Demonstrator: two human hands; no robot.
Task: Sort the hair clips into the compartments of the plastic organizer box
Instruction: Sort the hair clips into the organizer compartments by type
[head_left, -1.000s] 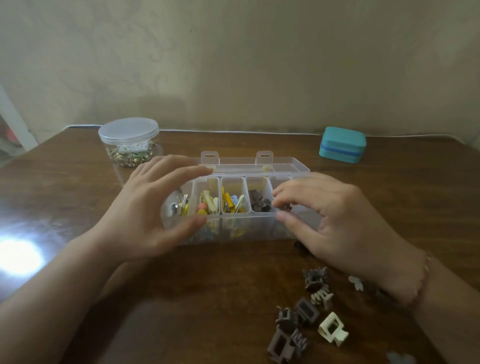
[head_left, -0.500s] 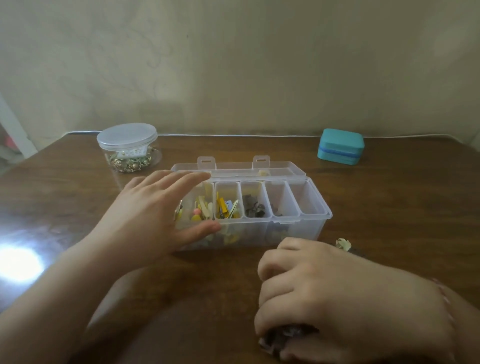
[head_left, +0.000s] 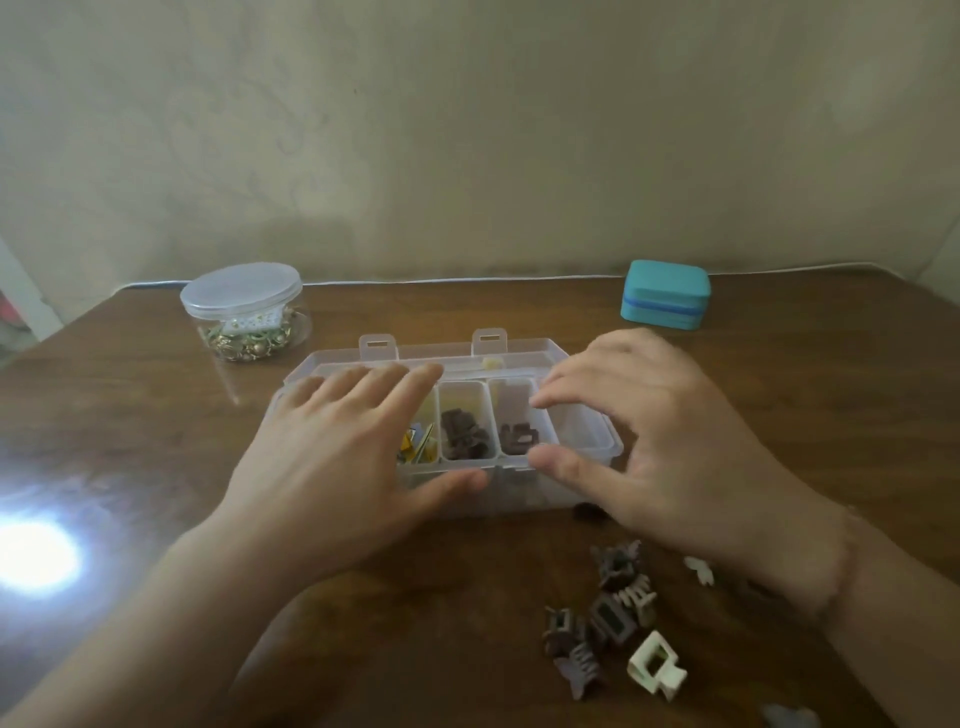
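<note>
Clear plastic organizer box (head_left: 582, 441): lid folded back, standing mid-table on the brown wooden table (head_left: 156, 415). Contents, as visible: yellow and mixed small clips (head_left: 415, 441) in a compartment partly hidden by the left hand; dark brown claw clips (head_left: 464, 434) in the next compartment; more dark brown claw clips (head_left: 518, 436) in the one after it; the rightmost compartment shows nothing inside. Half a second ago the last two compartments on the right looked bare; brown clips now lie in the first of them.

Left hand (head_left: 332, 462): fingers straight and spread over the box's left end, thumb lying along the near wall. Its place on the box is much as before.

Right hand (head_left: 660, 447): half a second ago it was curled low over the loose clips at the near edge of the table; it is now up at the box's right end, fingers and thumb apart in a wide span above the brown-clip compartment, with nothing between them.

Loose hair clips, near right of the table: grey-brown claw clips in a cluster (head_left: 613, 608), one cream claw clip (head_left: 655, 670) just beside them, one small white clip (head_left: 698, 569) near the right wrist. A dark piece (head_left: 587, 512) shows at the box's near foot; its kind cannot be told.

Other items: lidded clear round jar (head_left: 241, 312) holding gold-coloured small pieces, far left; teal case (head_left: 666, 301), far right.
</note>
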